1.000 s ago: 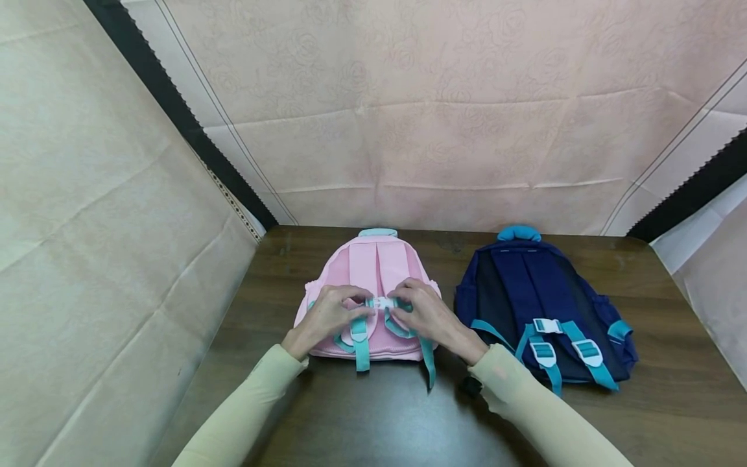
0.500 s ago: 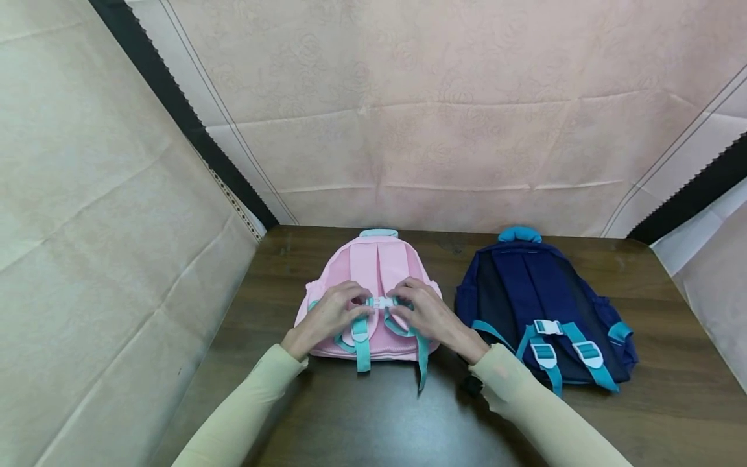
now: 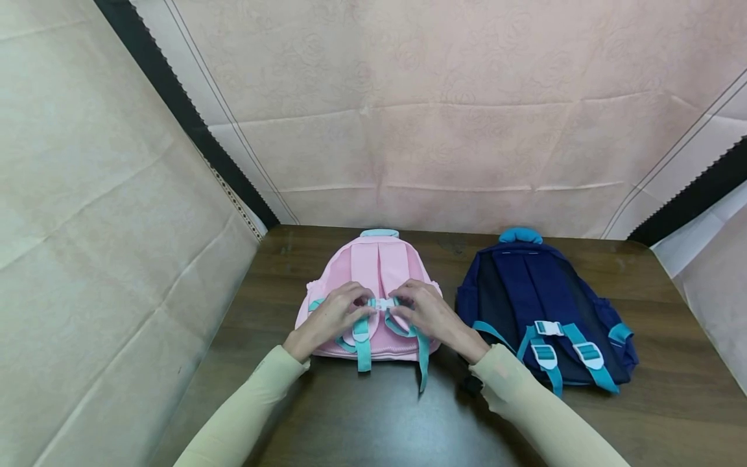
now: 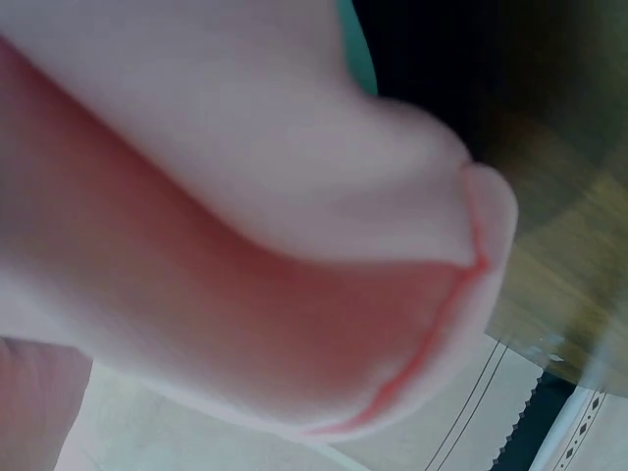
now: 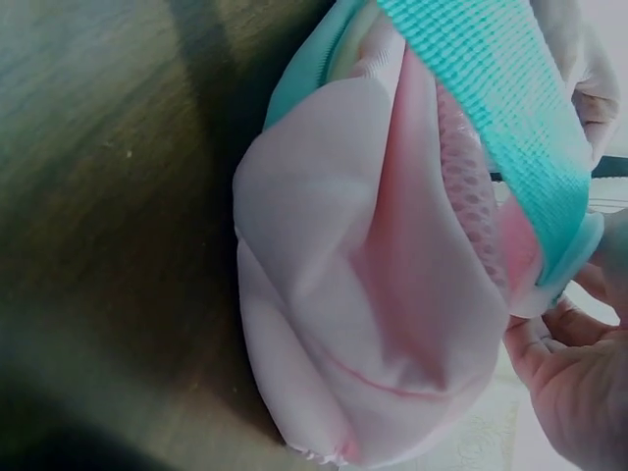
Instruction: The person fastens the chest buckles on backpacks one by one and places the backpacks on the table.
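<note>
A pink backpack lies on the table with its shoulder straps facing up. A small white buckle joins teal webbing across these straps. My left hand pinches the webbing at the buckle's left end, thumb opposite fingers. At the other end, my right hand pinches the same way. Two teal strap tails hang over the bag's lower edge. Pink fabric fills much of the left wrist view, hiding the left fingertips. In the right wrist view, a teal strap crosses before the right hand.
To the right lies a navy backpack with blue straps and its white chest buckle fastened. Beneath my right forearm is a small black object. Patterned cloth walls enclose the brown wooden table.
The right strap tail of the pink backpack has swung a little to the left. Both hands stay at the buckle with scarcely any motion.
</note>
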Demonstrator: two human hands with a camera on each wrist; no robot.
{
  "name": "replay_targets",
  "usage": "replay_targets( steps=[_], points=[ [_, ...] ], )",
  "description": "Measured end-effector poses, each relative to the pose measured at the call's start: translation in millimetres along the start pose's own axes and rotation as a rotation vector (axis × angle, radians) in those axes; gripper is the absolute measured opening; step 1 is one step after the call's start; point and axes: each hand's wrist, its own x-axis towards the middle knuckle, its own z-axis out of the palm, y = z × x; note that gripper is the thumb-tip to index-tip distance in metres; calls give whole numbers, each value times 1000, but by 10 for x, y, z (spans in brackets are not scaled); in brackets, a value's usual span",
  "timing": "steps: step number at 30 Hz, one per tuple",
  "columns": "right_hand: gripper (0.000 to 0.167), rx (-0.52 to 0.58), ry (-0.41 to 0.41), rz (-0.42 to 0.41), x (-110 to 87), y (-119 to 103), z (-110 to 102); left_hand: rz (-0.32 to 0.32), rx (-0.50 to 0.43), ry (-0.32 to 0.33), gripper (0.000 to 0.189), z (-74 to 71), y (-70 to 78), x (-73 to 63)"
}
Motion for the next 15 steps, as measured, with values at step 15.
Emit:
replay_targets(
  steps=[15],
  points=[
    [29, 4, 26, -26, -20, 12, 23, -3, 33, 38, 26, 20, -6, -11]
  ],
)
